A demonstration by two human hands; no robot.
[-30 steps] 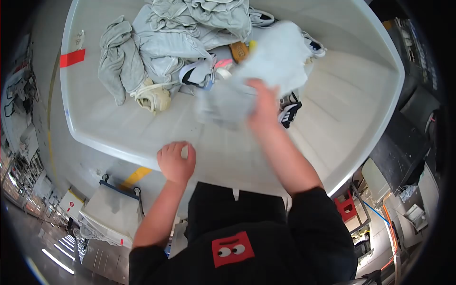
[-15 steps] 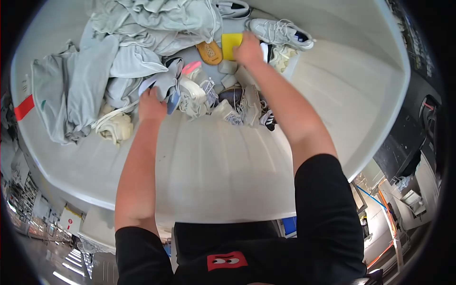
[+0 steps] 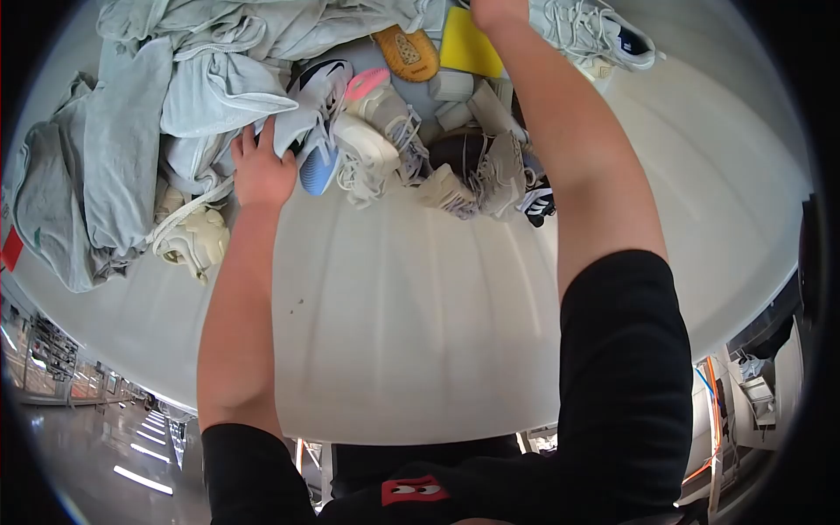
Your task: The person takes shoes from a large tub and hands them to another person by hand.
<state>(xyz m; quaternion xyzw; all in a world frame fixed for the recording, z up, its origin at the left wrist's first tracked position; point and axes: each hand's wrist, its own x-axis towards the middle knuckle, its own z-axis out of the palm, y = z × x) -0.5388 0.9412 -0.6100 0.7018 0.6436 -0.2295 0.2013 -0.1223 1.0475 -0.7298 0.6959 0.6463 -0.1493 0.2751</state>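
My left hand rests with fingers spread at the edge of a grey sneaker with a black swoosh, beside a heap of pale grey cloth. My right hand reaches to the top edge of the view; its fingers are cut off. It is by the upper right corner of a flat yellow piece. Left of that lies an orange-tan insole or sole. Several worn shoes lie between my arms, among them a cream sneaker and a grey laced shoe.
All this lies in a large whitish plastic bin with sloping walls. A white laced sneaker sits at the far right. Grey blocks lie near the yellow piece, and a cream shoe at the left.
The view has shifted, so the contents sit higher. My right hand has moved farther away past the yellow piece. My left hand has slid slightly left off the grey sneaker, its fingers spreading.
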